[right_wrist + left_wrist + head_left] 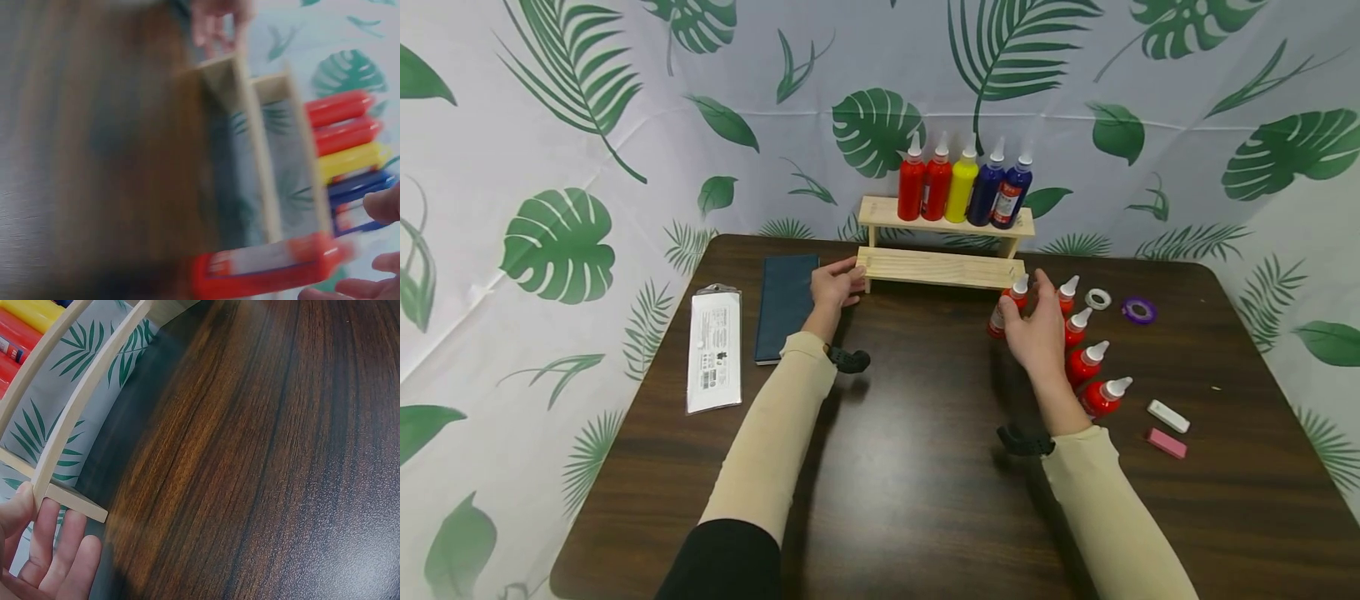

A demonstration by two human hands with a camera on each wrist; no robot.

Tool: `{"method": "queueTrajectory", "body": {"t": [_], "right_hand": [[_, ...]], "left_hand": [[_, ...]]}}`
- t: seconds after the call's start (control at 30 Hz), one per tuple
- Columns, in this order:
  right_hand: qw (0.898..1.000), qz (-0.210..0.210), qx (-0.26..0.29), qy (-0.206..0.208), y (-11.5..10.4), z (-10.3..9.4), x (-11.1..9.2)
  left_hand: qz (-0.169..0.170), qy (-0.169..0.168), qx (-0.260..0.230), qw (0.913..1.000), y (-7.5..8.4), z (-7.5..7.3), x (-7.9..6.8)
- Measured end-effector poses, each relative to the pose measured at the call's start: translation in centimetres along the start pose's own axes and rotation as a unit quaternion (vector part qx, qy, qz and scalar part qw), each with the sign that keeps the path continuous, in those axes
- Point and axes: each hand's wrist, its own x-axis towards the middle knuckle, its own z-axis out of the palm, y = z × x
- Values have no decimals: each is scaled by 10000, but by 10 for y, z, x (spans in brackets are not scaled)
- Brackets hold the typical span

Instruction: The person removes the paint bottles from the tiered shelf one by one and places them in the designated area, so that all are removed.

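A two-tier wooden rack [940,267] stands at the back of the table. My left hand [835,285] pinches the left end of its lower shelf, thumb on top and fingers below in the left wrist view. A red squeeze bottle [997,319] with a white nozzle stands by the rack's front right corner. Around its nozzle end my right hand [1036,329] is spread, with thumb and fingers apart in the blurred right wrist view. On the upper shelf are two red bottles [912,190], a yellow bottle [960,190] and two blue bottles [1012,196].
Several more red bottles [1083,364] line up beside my right forearm. Farther right lie a white tape roll [1087,294], a purple tape roll [1126,309], a white eraser [1168,416] and a pink eraser [1167,443]. At left are a dark blue notebook [781,308] and a white package [714,350].
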Motion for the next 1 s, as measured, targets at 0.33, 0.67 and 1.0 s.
{"method": "queueTrajectory", "body": {"t": [0.33,0.67,1.0], "right_hand": [[9992,-321,49,223,-64,-23,36],[9952,701,481,-492,-83,-20,107],[9936,519,626,-780,-68,-17,145]], "left_hand": [[-36,-12,-36,10000,-2,-3,2],[-41,10,-15,10000,-3,-2,4],[-63,-51,-60,9999,-1,1,3]]}}
